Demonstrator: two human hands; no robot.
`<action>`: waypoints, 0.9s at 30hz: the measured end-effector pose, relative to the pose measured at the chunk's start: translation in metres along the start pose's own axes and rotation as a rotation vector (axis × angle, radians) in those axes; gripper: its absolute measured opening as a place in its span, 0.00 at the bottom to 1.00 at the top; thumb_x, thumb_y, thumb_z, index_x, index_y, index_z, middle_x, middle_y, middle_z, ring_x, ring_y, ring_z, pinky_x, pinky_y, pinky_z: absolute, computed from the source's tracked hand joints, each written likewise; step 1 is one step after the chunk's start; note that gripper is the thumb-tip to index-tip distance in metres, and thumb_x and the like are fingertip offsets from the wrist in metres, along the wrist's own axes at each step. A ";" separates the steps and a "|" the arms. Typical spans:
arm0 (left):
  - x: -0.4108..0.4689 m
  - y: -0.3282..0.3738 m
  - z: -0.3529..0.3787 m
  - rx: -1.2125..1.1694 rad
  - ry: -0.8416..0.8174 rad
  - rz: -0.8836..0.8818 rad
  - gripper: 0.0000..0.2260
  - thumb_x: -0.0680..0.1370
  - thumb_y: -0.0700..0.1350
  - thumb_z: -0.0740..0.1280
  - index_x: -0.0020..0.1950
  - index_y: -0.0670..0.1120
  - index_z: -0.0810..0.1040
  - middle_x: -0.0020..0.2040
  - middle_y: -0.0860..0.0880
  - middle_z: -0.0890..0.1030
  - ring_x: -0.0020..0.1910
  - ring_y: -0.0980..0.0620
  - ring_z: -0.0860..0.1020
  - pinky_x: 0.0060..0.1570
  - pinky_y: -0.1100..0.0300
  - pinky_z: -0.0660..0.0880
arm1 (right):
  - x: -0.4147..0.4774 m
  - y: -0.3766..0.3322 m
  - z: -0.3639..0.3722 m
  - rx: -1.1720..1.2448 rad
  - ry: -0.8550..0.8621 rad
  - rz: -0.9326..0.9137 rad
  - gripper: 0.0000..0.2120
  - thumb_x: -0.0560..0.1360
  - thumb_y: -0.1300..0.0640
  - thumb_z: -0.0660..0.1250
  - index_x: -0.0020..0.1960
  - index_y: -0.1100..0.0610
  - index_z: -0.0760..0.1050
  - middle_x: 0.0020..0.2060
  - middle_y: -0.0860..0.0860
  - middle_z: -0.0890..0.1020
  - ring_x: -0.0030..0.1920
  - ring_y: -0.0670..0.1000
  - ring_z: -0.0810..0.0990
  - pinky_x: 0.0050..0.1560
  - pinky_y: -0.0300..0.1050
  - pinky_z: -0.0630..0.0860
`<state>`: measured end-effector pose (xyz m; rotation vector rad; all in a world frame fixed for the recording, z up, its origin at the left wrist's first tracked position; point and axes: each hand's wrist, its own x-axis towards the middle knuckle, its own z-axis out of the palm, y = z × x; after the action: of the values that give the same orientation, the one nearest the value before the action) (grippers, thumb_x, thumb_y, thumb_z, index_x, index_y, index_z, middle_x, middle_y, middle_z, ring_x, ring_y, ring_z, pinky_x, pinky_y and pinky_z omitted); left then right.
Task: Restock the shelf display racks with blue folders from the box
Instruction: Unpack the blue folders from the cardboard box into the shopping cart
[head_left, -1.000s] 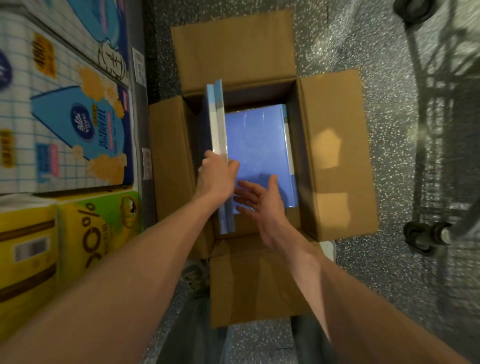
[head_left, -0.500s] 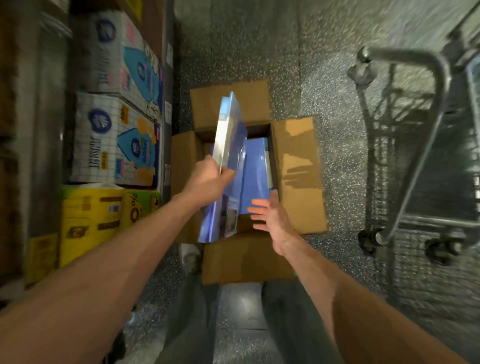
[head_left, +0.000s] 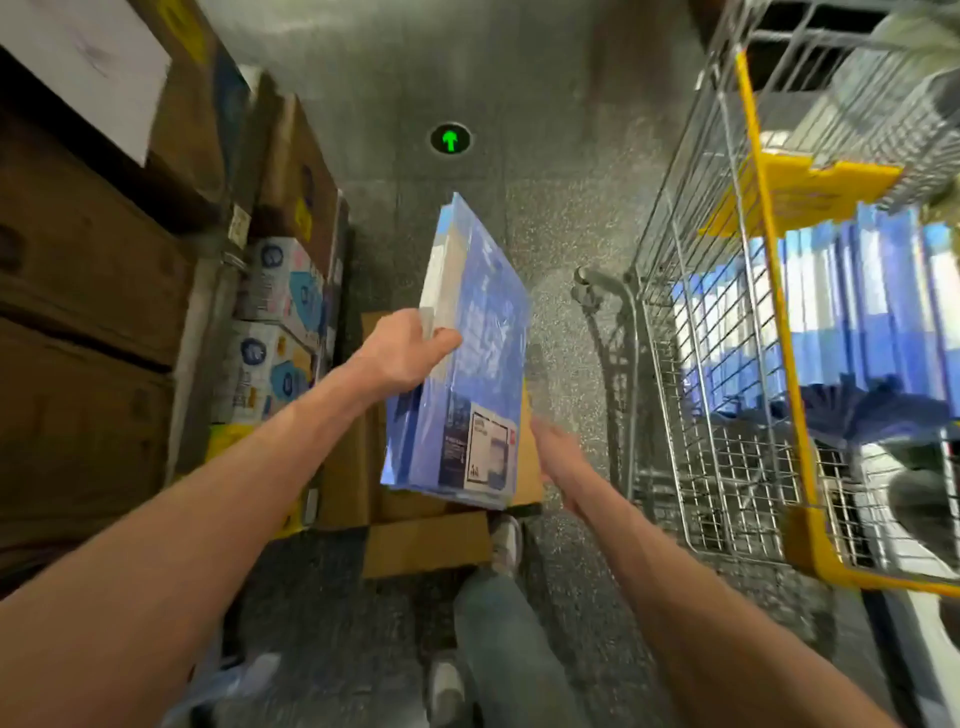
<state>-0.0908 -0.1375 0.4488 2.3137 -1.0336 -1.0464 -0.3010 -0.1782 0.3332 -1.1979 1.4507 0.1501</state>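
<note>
A plastic-wrapped pack of blue folders (head_left: 467, 364) hangs upright in the air over the cardboard box (head_left: 415, 540) on the floor. My left hand (head_left: 405, 353) grips the pack's left edge, thumb across its front. My right hand (head_left: 558, 457) is just right of the pack's lower corner with fingers straight, and I cannot tell whether it touches. The pack hides most of the box. More blue folders (head_left: 857, 306) stand in a row behind the wire of a rack on the right.
A wire rack with yellow trim (head_left: 769, 332) fills the right side. Stacked brown cartons (head_left: 78, 291) and tissue packs (head_left: 270, 332) line the left. A green arrow marker (head_left: 450, 139) sits in the speckled floor ahead. My legs and shoes (head_left: 506, 540) are below.
My left hand has lifted the folder pack up out of the box. My view has swung up and right, bringing the wire rack in. My right hand followed beside the pack.
</note>
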 end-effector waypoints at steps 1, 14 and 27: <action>-0.015 0.012 -0.005 -0.028 -0.008 0.010 0.17 0.81 0.49 0.64 0.40 0.38 0.76 0.38 0.42 0.78 0.39 0.45 0.76 0.35 0.56 0.72 | -0.012 0.003 -0.007 0.001 0.005 -0.002 0.25 0.80 0.38 0.53 0.56 0.57 0.76 0.54 0.55 0.80 0.53 0.55 0.76 0.59 0.52 0.74; -0.196 0.104 -0.016 -0.359 0.116 0.174 0.18 0.83 0.46 0.61 0.35 0.41 0.74 0.31 0.48 0.74 0.27 0.54 0.71 0.22 0.68 0.65 | -0.208 0.064 -0.073 0.636 0.207 -0.175 0.15 0.78 0.49 0.70 0.50 0.62 0.84 0.47 0.56 0.85 0.39 0.54 0.85 0.55 0.55 0.79; -0.222 0.248 0.098 -0.473 0.005 0.280 0.28 0.64 0.55 0.68 0.57 0.39 0.79 0.52 0.41 0.84 0.48 0.45 0.83 0.44 0.54 0.80 | -0.273 0.135 -0.238 0.659 0.460 -0.238 0.13 0.78 0.49 0.69 0.51 0.59 0.81 0.43 0.54 0.85 0.37 0.52 0.85 0.41 0.49 0.81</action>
<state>-0.3794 -0.1347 0.6409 1.7401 -0.9502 -1.0368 -0.6147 -0.1243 0.5519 -0.8640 1.5522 -0.7584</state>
